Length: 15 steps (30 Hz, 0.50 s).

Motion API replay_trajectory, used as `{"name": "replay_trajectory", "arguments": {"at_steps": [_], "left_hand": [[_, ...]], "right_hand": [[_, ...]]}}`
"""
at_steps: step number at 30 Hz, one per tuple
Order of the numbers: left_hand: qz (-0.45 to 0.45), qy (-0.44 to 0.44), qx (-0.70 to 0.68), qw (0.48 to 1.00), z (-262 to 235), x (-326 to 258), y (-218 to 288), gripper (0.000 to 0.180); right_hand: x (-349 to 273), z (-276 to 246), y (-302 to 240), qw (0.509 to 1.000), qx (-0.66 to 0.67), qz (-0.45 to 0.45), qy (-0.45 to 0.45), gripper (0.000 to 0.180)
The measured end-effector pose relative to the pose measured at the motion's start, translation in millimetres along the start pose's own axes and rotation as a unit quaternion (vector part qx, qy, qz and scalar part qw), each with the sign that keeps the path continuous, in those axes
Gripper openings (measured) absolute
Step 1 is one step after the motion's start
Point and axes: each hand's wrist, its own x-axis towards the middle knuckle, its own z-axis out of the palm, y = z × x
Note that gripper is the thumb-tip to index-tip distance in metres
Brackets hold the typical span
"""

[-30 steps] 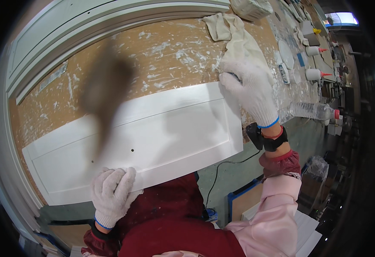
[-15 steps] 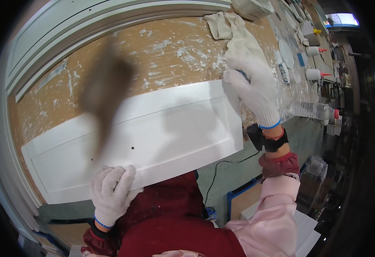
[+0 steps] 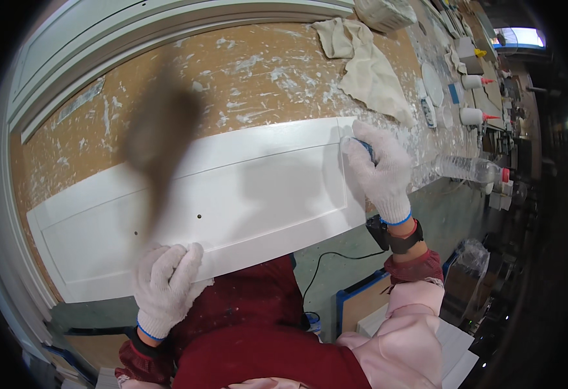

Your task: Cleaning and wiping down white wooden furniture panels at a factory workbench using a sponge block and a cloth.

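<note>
A long white cabinet door panel (image 3: 264, 168) with a raised frame border and two small holes lies on the paint-smeared worktable. My left hand (image 3: 167, 285), in a white knitted glove, is closed over the panel's near edge, left of the middle. At the panel's right end is my gloved right hand (image 3: 382, 168), curled around a small dark blue object (image 3: 366, 150). Most of that object is hidden by the fingers, so its kind cannot be made out. A black strapped device (image 3: 388, 236) sits on my right wrist.
A cream cloth (image 3: 368, 68) lies beyond the panel on the worktable (image 3: 245, 71). To the right are a clear plastic bottle (image 3: 469, 170) and white glue bottles (image 3: 471, 117) with red tips. White framed pieces (image 3: 122, 39) border the far left. A blurred dark shape (image 3: 161, 129) blocks part of the view.
My right hand has come nearer to me along the panel's right end, uncovering more of the cloth. My left hand keeps its place on the near edge.
</note>
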Motion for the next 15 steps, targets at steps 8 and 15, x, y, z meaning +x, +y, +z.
{"name": "replay_trajectory", "arguments": {"at_steps": [8,15], "left_hand": [[-0.015,-0.013,-0.008,1.0,0.9,-3.8,1.2,0.06],[-0.011,-0.012,-0.015,1.0,1.7,-3.1,-0.1,0.061]], "right_hand": [[-1.3,0.4,2.2,0.999,-0.029,-0.017,-0.016,0.025],[-2.6,-12.5,-11.8,0.992,-0.066,0.012,-0.106,0.034]]}}
